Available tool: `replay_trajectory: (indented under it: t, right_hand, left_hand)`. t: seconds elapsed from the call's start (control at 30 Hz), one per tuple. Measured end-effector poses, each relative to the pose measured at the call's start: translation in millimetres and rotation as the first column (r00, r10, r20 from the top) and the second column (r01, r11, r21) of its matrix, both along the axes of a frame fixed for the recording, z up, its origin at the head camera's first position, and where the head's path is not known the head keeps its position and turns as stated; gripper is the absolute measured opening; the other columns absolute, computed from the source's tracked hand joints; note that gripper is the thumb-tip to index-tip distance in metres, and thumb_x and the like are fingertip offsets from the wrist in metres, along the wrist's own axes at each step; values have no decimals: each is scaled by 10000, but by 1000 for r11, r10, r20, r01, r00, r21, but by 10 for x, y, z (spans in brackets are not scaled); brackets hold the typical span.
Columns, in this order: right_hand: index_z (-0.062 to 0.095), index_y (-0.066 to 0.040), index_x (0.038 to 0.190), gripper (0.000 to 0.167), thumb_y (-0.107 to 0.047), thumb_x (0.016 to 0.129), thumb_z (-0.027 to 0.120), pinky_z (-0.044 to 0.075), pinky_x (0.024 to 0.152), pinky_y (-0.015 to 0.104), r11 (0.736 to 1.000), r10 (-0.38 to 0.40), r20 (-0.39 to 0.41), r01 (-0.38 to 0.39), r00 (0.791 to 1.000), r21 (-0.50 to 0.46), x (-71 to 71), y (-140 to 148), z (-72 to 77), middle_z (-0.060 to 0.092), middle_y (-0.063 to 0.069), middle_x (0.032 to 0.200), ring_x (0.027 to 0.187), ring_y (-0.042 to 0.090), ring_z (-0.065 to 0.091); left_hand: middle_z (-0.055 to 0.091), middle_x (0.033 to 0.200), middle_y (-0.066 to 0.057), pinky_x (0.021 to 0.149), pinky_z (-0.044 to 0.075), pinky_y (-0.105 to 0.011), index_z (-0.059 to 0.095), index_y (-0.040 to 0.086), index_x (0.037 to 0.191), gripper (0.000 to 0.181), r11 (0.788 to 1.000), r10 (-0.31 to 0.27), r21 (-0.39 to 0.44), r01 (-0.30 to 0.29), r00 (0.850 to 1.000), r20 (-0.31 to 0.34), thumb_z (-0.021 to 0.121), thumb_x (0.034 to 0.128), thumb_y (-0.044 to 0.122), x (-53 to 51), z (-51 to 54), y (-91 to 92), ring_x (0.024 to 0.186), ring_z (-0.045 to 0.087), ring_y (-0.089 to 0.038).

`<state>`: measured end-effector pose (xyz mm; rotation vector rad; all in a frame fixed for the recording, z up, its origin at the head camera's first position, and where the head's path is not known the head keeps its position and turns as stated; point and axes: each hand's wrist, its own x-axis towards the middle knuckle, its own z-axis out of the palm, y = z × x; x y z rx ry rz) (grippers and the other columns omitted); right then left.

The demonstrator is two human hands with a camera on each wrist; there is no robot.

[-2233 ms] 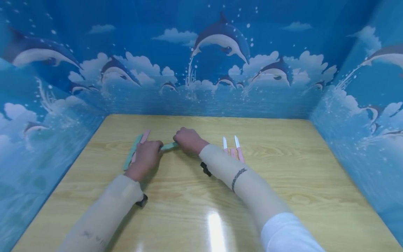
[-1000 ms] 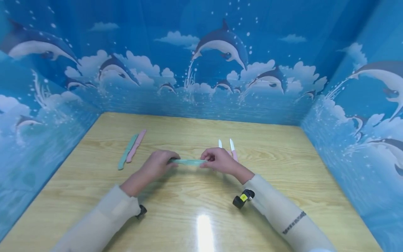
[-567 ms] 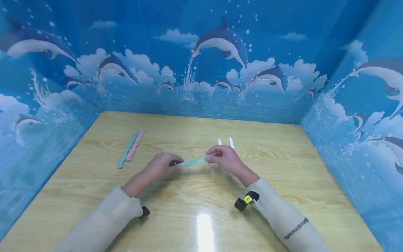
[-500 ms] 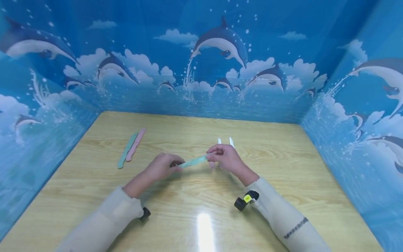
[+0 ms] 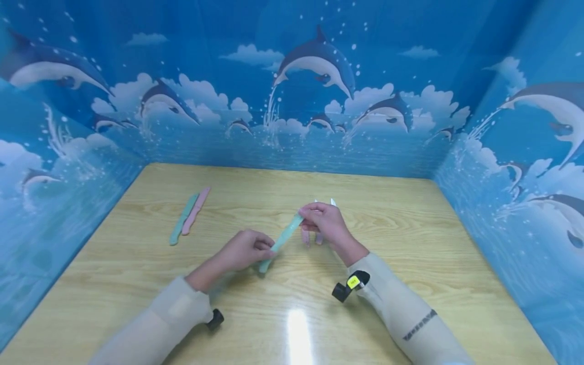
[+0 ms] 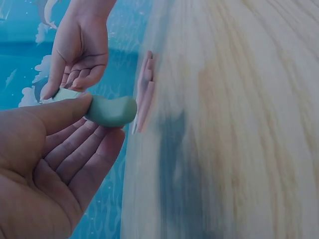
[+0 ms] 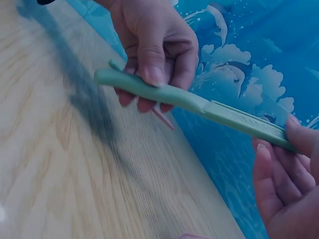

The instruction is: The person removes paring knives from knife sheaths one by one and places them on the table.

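Observation:
A long green folding knife or similar item (image 5: 285, 236) is held aslant above the table between both hands. My left hand (image 5: 246, 249) pinches its lower, rounded end between thumb and fingers; the left wrist view shows that green end (image 6: 112, 110) up close. At the far end, the thumb and fingers of my right hand (image 5: 326, 222) pinch the slimmer, flat part. In the right wrist view the green item (image 7: 174, 97) has a curved handle and a straight section with raised marks. Partly behind my right hand lie pink-handled knives (image 5: 305, 236) with pale blades.
On the left of the table (image 5: 137, 263) a green item (image 5: 184, 219) and a pink item (image 5: 196, 210) of similar shape lie side by side. Blue dolphin-print cloth (image 5: 274, 142) stands along the back and both sides.
The green item has turned from nearly level to a steep slant, its left end lower. My left hand has moved down and right along it, and my right hand has risen slightly.

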<state>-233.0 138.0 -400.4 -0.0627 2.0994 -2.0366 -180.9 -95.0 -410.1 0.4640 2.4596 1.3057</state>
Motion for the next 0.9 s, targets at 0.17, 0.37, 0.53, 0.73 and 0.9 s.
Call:
replay_trajectory:
  t: [0.17, 0.37, 0.53, 0.73, 0.9]
  right_hand:
    - [608, 92, 1182, 353, -180, 958, 634, 593, 759, 288, 994, -43, 22, 45, 999, -103, -10, -71, 32, 737, 72, 903, 776, 130, 714]
    - [635, 33, 1182, 322, -194, 953, 639, 588, 788, 306, 990, -69, 87, 80, 994, -120, -38, -142, 59, 731, 114, 1014, 838, 153, 721]
    - [640, 25, 1185, 327, -199, 947, 647, 589, 784, 308, 990, -62, 101, 75, 993, -123, -51, -197, 41, 731, 114, 1010, 855, 166, 722]
    - [657, 30, 1146, 310, -185, 924, 679, 597, 751, 315, 991, -70, 95, 80, 993, -110, -35, -240, 21, 735, 120, 976, 813, 168, 725]
    - [674, 26, 1093, 264, -174, 921, 683, 598, 741, 318, 992, -76, 60, 81, 995, -98, -21, -230, 30, 738, 119, 953, 796, 165, 725]
  left_hand:
    - [729, 907, -43, 748, 591, -291, 688, 1, 1071, 251, 996, 13, 83, -19, 997, 73, 716, 888, 170, -14, -8, 44, 827, 696, -151]
    - [731, 912, -86, 760, 599, -326, 666, -38, 1078, 257, 984, 28, 166, -59, 982, 187, 708, 887, 127, -11, -82, 159, 825, 710, -195]
    - [731, 897, -99, 749, 598, -311, 677, -32, 1043, 224, 979, 34, 190, -75, 976, 213, 718, 870, 104, 25, -140, 252, 809, 706, -201]
    - [732, 863, -88, 738, 596, -305, 699, -7, 984, 158, 978, -1, 204, -42, 978, 209, 716, 870, 100, 81, -147, 317, 779, 697, -183]
    - [737, 907, -108, 763, 594, -317, 692, -15, 1039, 214, 975, 21, 211, -68, 976, 217, 710, 880, 127, 92, -149, 332, 815, 704, -200]
